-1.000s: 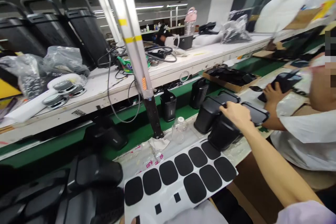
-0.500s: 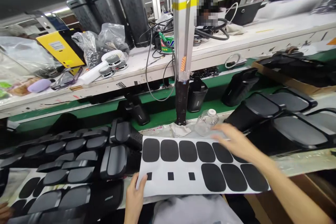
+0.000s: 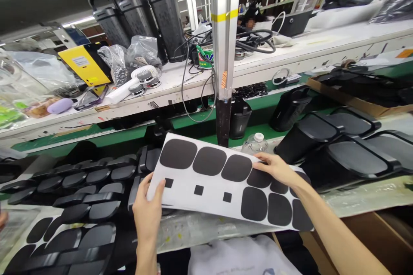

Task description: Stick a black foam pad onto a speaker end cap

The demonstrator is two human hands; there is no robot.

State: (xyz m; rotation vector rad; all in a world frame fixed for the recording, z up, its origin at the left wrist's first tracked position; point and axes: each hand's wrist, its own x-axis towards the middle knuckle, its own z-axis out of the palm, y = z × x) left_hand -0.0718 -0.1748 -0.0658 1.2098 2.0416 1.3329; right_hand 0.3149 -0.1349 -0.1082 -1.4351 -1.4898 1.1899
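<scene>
A white backing sheet carries two rows of black rounded pads and several small black squares. My left hand grips its left edge, thumb on top and fingers behind. At the top edge, right of the middle, my right hand pinches the sheet, with the forearm crossing over its right part. The sheet is tilted, its left end raised above the bench. Just behind my right hand stands a clear bottle with a white cap.
Rows of black speaker-like units fill the left; larger ones stand at the right. A metal post rises behind the sheet. The shelf holds cables and bags. A person's fingers show at far left.
The sheet's left end has been lifted and moved left with my left hand. My right hand, spread over the sheet before, has closed on its top edge. The view has shifted slightly.
</scene>
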